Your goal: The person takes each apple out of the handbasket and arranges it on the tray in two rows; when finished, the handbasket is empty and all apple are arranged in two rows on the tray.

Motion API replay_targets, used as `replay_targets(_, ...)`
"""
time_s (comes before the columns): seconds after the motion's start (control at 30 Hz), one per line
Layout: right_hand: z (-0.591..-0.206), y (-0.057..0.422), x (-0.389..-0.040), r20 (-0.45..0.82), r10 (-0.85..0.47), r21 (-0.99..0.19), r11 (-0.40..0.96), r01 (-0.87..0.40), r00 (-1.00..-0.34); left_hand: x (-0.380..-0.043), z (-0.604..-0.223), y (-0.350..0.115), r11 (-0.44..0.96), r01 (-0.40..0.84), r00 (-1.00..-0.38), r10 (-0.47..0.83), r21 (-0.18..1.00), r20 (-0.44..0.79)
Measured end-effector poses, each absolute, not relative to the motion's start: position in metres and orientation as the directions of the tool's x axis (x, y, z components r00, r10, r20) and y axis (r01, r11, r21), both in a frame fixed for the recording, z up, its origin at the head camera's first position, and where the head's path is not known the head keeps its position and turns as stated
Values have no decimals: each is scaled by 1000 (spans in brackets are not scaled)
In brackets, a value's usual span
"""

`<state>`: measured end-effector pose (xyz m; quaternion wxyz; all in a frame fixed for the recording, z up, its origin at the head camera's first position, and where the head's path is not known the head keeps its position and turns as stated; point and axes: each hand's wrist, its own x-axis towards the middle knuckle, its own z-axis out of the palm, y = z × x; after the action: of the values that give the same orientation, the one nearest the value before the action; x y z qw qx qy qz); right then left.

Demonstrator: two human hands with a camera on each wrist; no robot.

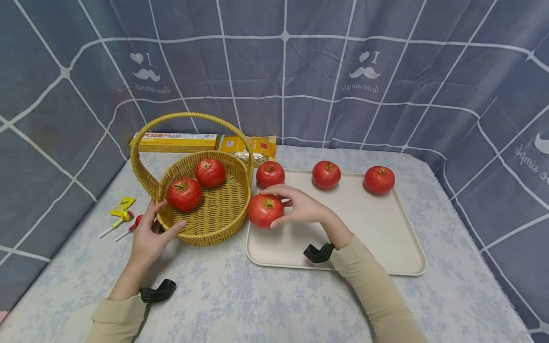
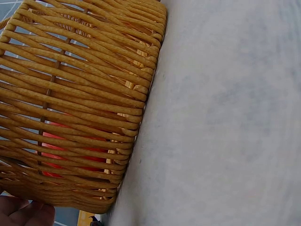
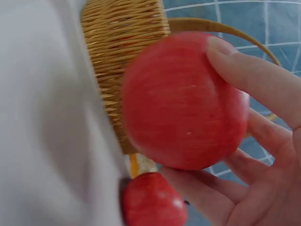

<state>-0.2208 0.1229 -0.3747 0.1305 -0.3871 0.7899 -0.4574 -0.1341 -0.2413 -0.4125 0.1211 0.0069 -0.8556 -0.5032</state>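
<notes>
My right hand (image 1: 300,206) grips a red apple (image 1: 265,211), thumb on one side and fingers on the other. The apple is raised over the left edge of the cream tray (image 1: 343,252), close to the basket's right side. In the right wrist view the same apple (image 3: 183,103) hides part of the wicker basket (image 3: 124,52). My left hand (image 1: 147,238) touches the front left rim of the wicker basket (image 1: 214,237), its thumb and fingers spread apart. Inside the basket sit two apples, a front one (image 1: 185,194) and a rear one (image 1: 210,172).
On the tray stand three apples: left (image 1: 270,174), middle (image 1: 326,175) and right (image 1: 379,179). A tall handle (image 1: 193,115) arches over the basket. Behind it lie a pasta box (image 1: 180,142) and a yellow packet (image 1: 250,146). Lollipops (image 1: 124,216) and a yellow wrapper (image 1: 123,206) lie left.
</notes>
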Motion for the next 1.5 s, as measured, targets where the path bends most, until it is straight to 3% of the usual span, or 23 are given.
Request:
replay_targets(0.27, -389, 122, -220, 49, -819, -808, 304, -505, -572, -134, -411, -241, 504, 86, -974, -139, 860, 179)
replay_targets(0.73, -381, 121, -216, -76, -844, -799, 370, -474, -530, -135, -412, -241, 495, 78, -975, -143, 865, 170)
replay_targets(0.93, -358, 111, -223, -98, -861, -780, 378, -499, -499, -134, -412, -242, 499, 85, -974, -141, 863, 177)
replay_targets(1.27, -306, 43, -238, 101, -852, -846, 199, -496, -514, -134, -411, -242, 498, 68, -976, -145, 865, 160)
replay_targets(1.5, -310, -9, -252, 147, -765, -869, 203, -452, -626, -135, -410, -241, 501, 62, -978, -140, 863, 151)
